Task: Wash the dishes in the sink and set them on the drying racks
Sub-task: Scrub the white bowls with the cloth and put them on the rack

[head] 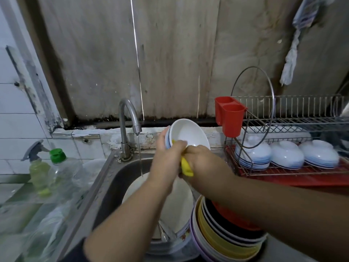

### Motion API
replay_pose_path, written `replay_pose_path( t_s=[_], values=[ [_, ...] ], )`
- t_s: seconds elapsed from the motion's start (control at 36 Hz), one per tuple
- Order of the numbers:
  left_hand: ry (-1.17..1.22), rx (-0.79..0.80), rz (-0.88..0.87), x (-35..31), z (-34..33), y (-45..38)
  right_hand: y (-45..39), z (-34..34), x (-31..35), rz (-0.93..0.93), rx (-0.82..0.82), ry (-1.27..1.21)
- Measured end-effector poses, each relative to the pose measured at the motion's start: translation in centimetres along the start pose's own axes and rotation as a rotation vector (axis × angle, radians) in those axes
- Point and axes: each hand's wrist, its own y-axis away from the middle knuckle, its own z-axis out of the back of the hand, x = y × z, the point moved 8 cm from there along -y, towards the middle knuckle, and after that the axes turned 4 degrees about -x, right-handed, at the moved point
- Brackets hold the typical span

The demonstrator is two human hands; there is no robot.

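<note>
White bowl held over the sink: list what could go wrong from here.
The white bowl is tilted, gripped by the left hand at its rim only; wet, it may slip onto the dishes in the sink. The tap runs unused. The leaning plate stack beneath the right hand's forearm might topple.

A wall of grey, weathered wooden boards (170,53) fills the back of the room, stained dark along its foot, with a thin bright line of light (136,53) showing through a vertical gap between two boards. To the left stands a wall of white square tiles (15,125), crossed by a slanting grey metal strip (28,76). A chipped white tiled ledge (90,137) runs under the boards. In the upper right corner a striped cloth (307,14) hangs against the boards, a crumpled white rag (289,63) dangling below it. The light is dim and even.
</note>
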Motion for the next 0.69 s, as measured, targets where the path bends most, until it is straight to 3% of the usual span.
replay_pose_path(
  t_s=[0.08,0.14,0.19,0.25,0.28,0.31,0.39,0.44,0.5,0.58,0.69],
  values=[
    [-0.048,0.215,0.252,0.1,0.7,-0.9,0.9,1.8,-0.2,0.425,-0.023,0.237],
    [-0.117,0.176,0.295,0.1,1.3,-1.2,1.6,2.2,-0.2,0.564,-0.021,0.315],
    [-0.136,-0.011,0.165,-0.5,1.4,-1.2,0.9,2.0,0.3,0.383,-0.06,0.28],
    [-0.044,-0.13,-0.032,-1.1,0.5,-0.1,-0.1,0.8,0.0,0.07,-0.032,0.143],
    [-0.016,-0.144,-0.085,-1.3,0.2,0.4,-0.3,0.3,-0.4,-0.027,-0.014,0.064],
    [-0.021,-0.101,-0.076,-1.3,0.0,0.4,-0.2,0.6,-0.1,-0.005,-0.037,0.019],
    [-0.04,0.142,0.145,-1.1,0.1,-0.7,0.6,2.8,0.1,0.36,-0.152,0.183],
    [-0.112,0.159,0.235,-0.7,0.8,-1.1,1.6,2.5,-0.1,0.568,-0.101,0.323],
    [-0.16,0.001,0.178,-0.6,1.4,-1.1,1.2,2.0,-0.2,0.424,-0.053,0.316],
    [-0.08,-0.171,-0.019,-0.4,0.4,0.0,-0.5,0.1,-0.5,-0.038,0.05,0.049],
    [0.026,-0.03,-0.015,-0.1,-0.4,0.3,-1.1,1.4,-2.7,-0.366,0.023,-0.43]
  ],
)
